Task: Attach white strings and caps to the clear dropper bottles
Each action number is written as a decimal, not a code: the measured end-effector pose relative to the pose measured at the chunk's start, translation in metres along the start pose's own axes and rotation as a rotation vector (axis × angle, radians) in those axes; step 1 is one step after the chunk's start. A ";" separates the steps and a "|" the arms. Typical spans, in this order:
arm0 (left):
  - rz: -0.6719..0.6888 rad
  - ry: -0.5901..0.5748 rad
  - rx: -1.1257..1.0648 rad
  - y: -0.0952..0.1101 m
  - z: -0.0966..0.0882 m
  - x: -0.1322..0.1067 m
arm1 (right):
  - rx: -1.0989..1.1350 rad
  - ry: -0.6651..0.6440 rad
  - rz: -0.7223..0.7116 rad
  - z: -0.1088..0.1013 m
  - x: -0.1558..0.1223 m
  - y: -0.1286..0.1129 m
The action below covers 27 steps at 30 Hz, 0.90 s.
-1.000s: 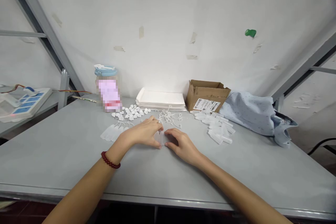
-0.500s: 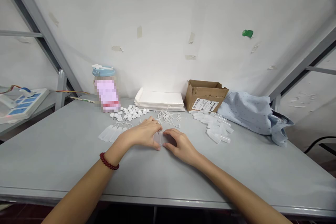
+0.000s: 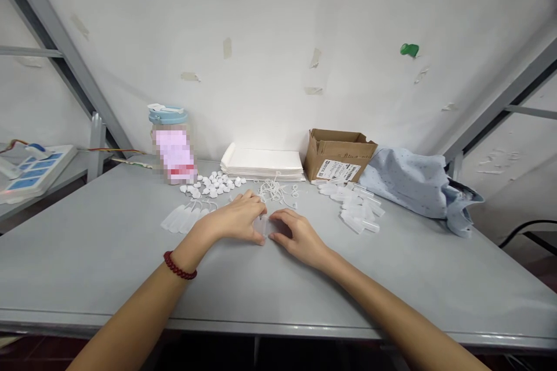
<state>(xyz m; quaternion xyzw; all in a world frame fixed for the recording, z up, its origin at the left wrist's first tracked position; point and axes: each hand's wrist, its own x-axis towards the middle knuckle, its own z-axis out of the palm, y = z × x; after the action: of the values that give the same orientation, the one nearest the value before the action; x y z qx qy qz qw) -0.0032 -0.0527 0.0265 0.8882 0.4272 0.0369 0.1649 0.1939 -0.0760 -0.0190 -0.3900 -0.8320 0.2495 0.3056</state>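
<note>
Between my two hands, low over the grey table (image 3: pixel 278 284), is a small translucent plastic sleeve (image 3: pixel 261 225). My left hand (image 3: pixel 241 217) bends over its left side, thumb at the near end and fingers at the far end, hiding part of it. At its right edge are the curved thumb and fingertips of my right hand (image 3: pixel 300 237). Left of my left hand lie several similar sleeves with cord loops (image 3: pixel 185 218), in a row. White cord loops (image 3: pixel 275 190) lie in a tangle just beyond my hands. Small white plastic pieces (image 3: pixel 213 184) are piled behind my left hand.
Loose translucent sleeves (image 3: pixel 354 206) lie scattered at the right, before an open cardboard box (image 3: pixel 337 156). Beside the box is a crumpled light-blue cloth (image 3: pixel 404 182). A stack of white sheets (image 3: pixel 263 162) and a blue-lidded cup (image 3: pixel 167 116) stand near the wall.
The whole view has shifted slightly, so things appear a little higher and further left. Both hands keep nearly the same pose around the plastic sleeve.
</note>
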 end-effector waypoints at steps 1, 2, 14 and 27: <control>0.002 0.000 0.004 0.000 0.000 0.000 | -0.001 0.001 -0.002 0.000 0.000 0.000; 0.005 0.000 0.007 0.000 0.000 0.000 | -0.002 0.000 -0.003 0.000 0.000 0.001; -0.028 -0.021 0.033 0.003 -0.004 -0.002 | 0.014 0.037 -0.003 -0.004 0.000 0.002; -0.096 0.215 -0.092 0.005 -0.019 -0.006 | -0.257 0.291 -0.001 -0.045 0.007 0.044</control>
<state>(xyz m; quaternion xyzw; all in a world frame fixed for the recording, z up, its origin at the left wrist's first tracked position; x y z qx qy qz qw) -0.0071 -0.0559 0.0463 0.8491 0.4822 0.1439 0.1604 0.2436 -0.0374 -0.0149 -0.4576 -0.8040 0.0820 0.3706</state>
